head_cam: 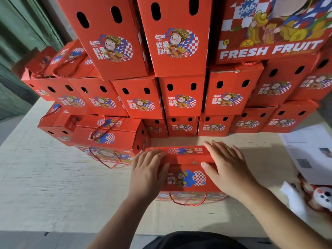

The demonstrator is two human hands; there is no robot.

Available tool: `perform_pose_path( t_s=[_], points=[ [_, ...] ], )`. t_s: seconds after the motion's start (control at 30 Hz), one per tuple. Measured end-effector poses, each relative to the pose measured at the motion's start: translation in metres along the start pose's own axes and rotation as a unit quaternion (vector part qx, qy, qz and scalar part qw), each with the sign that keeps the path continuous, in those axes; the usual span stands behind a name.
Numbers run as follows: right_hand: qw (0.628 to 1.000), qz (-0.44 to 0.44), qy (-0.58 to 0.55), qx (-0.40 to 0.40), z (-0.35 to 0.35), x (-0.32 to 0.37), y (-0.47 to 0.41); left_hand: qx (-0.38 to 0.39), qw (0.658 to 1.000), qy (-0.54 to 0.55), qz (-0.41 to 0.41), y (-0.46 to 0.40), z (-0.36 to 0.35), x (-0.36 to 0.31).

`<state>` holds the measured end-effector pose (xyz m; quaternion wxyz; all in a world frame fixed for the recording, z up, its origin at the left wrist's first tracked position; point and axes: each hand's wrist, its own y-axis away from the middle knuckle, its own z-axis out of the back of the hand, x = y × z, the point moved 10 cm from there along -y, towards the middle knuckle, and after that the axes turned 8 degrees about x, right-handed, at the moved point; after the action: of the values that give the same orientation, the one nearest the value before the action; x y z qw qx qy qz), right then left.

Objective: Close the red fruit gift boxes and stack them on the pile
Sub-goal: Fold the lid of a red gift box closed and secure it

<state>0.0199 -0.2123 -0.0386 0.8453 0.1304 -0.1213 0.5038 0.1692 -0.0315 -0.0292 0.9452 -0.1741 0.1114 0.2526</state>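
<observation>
Box (186,177) sits on the counter (53,177) just before the pile (181,97), left hand (149,169) and right hand (226,168) pressing flat-fingered on its lid; stiff, probably light card, best lifted by both ends or the rope handle (187,202).

packing room | stacked red gift boxes (181,97) | cardboard-covered worktable (53,186)

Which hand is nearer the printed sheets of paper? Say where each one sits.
Right. The right hand presses the box top on the side toward the paper; the left hand presses the far side.
</observation>
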Motion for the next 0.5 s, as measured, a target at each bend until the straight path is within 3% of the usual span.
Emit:
perform_pose_path(
  t_s=[0.13,0.33,0.43,0.5],
  points=[
    [0.992,-0.027,0.054,0.108,-0.045,-0.003,0.009,0.07,0.997,0.014,-0.011,0.009,-0.023,0.002],
    [0.987,-0.04,0.054,0.143,-0.053,-0.01,0.002,0.124,0.992,-0.002,-0.016,0.024,-0.04,0.004],
    [0.992,0.001,0.061,0.109,-0.025,-0.01,-0.014,0.12,0.992,-0.007,-0.033,0.005,-0.032,0.005],
    [0.99,0.011,0.044,0.132,-0.018,-0.012,-0.028,0.163,0.986,-0.016,-0.032,-0.016,-0.032,0.013]
  ],
)
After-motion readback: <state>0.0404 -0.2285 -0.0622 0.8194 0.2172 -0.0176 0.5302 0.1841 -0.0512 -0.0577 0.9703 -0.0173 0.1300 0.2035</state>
